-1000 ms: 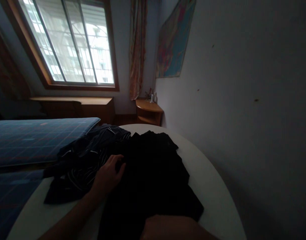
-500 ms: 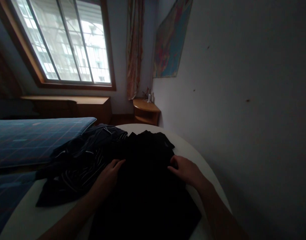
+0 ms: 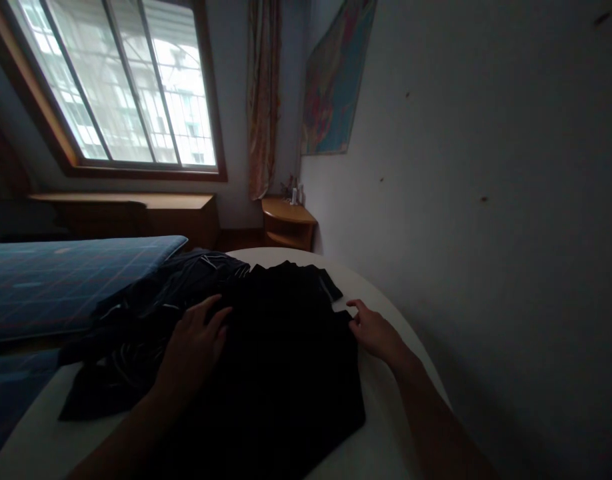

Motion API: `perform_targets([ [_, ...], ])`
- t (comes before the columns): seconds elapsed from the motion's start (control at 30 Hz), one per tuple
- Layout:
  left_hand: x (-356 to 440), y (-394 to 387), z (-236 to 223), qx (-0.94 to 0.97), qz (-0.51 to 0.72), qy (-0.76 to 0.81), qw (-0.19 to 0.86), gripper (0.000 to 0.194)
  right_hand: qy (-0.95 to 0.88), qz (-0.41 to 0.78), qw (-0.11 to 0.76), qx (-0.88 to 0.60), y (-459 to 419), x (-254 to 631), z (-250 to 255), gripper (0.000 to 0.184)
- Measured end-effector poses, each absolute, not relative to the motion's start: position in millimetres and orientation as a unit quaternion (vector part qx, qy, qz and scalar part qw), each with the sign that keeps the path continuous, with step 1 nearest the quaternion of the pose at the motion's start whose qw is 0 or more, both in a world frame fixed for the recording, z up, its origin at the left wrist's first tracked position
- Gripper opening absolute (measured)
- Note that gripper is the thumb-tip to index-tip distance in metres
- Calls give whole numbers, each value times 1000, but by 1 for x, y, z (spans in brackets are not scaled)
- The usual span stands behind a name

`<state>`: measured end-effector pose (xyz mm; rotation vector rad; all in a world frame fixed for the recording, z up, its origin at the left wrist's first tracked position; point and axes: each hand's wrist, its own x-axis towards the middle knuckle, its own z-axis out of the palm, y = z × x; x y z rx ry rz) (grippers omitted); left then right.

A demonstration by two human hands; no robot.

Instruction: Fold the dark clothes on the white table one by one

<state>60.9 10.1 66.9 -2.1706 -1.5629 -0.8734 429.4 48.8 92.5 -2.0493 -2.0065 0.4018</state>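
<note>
A black shirt point(image 3: 281, 353) lies spread on a round white table point(image 3: 386, 400); its folds are hard to make out in the dim light. My left hand point(image 3: 196, 340) is over the shirt's left side, thumb and fingers apart and slightly bent, with nothing seen between them. At the right edge, my right hand point(image 3: 379, 333) has the cloth between thumb and fingers, the index finger partly stretched out. Left of the shirt, and partly behind my left hand, a crumpled dark garment with white stripes point(image 3: 136, 307) is heaped up.
A blue checked mattress point(image 3: 76, 273) adjoins the table on the left. Beyond stand a wooden desk point(image 3: 181, 201) under the window point(image 3: 131, 87) and a small corner shelf point(image 3: 289, 211) with little items. A white wall point(image 3: 461, 267) runs along the right, with a map point(image 3: 333, 93) on it.
My right hand came up from the near edge to the shirt's right side, whose edge now lies straighter. My left hand moved left and its fingers spread. The view turned slightly right.
</note>
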Motion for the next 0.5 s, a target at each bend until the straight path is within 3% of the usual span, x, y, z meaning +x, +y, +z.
perform_targets([
  [0.1, 101, -20, 68, -863, -260, -432, 25, 35, -666, 129, 81, -730, 48, 431, 91, 50],
  [0.23, 131, -49, 77, -941, -92, -297, -135, 79, -696, 144, 60, -700, 42, 431, 88, 65],
  [0.3, 136, -53, 80, -947, -40, -265, -177, 89, -719, 154, 47, -676, 40, 435, 89, 70],
  [0.5, 143, -51, 60, -965, -5, -202, -169, 78, -713, 122, 7, -690, 37, 450, 97, 73],
])
